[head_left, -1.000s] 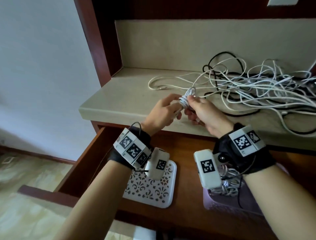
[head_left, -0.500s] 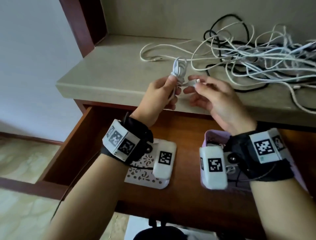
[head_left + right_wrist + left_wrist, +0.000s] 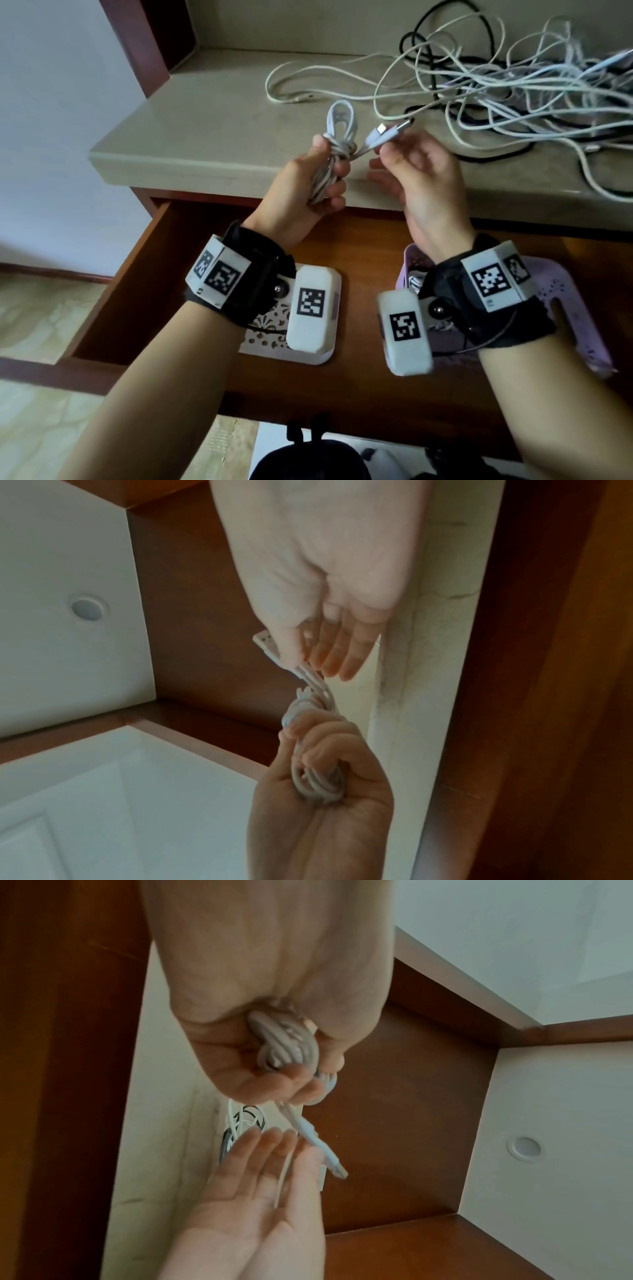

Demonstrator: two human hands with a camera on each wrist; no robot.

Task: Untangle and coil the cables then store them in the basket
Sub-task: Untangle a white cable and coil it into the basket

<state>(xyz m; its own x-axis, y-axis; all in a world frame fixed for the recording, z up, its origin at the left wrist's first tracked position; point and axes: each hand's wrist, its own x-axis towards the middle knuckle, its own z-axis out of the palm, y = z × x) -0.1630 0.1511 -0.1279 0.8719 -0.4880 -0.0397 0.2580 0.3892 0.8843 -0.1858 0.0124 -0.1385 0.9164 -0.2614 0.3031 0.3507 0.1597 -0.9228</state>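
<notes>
I'm holding a coiled white cable (image 3: 330,161) in my left hand (image 3: 308,185), fingers clenched round the bundle, loop end sticking up above the fist. My right hand (image 3: 418,171) is pinching the cable's loose tail just behind its plug (image 3: 394,132), the other fingers relaxed and fairly straight. Both hands are hovering over the front edge of the stone shelf (image 3: 205,137), above the open drawer (image 3: 342,377).

Step in hand, I'm judging: finishing the coil, the tail still needing tucking or wrapping. Next I'm needing to secure that plug end into the bundle, then lower it into the purple basket (image 3: 565,298) sitting in the drawer under my right wrist; some white cable seems to be in it already.

The tangled pile (image 3: 513,89) of white and black cables is lying on the shelf to the right, still waiting. A white patterned tray (image 3: 274,346) is sitting in the drawer under my left wrist.
</notes>
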